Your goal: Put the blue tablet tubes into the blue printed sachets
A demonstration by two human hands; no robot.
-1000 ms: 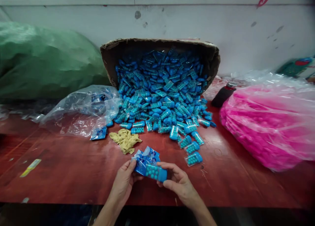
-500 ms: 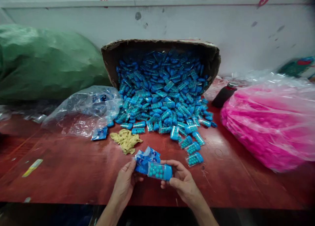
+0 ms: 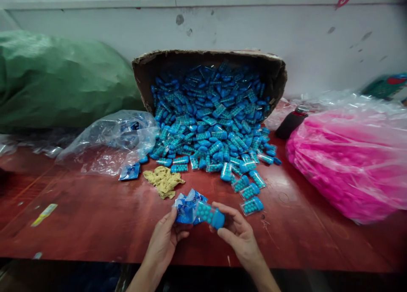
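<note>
Near the front edge of the red table [image 3: 95, 215], my left hand [image 3: 165, 239] pinches a small bunch of blue printed wrappers [image 3: 186, 207]. My right hand [image 3: 237, 232] grips a clear little case with a blue cap, filled with teal beads [image 3: 210, 214]. The case's open end touches the wrappers. Both hands are closed on what they hold.
A tipped cardboard box [image 3: 273, 71] spills several blue bead cases [image 3: 210, 126] across the table. A crumpled yellow cloth [image 3: 163, 181] lies ahead of my hands. A clear bag [image 3: 108, 141] sits left, a green sack [image 3: 60, 80] behind it, a pink bag [image 3: 349, 160] right, beside a dark bottle [image 3: 291, 121].
My right hand has tilted the bead case and pushed its end toward the wrappers in my left hand; both hands have lifted slightly.
</note>
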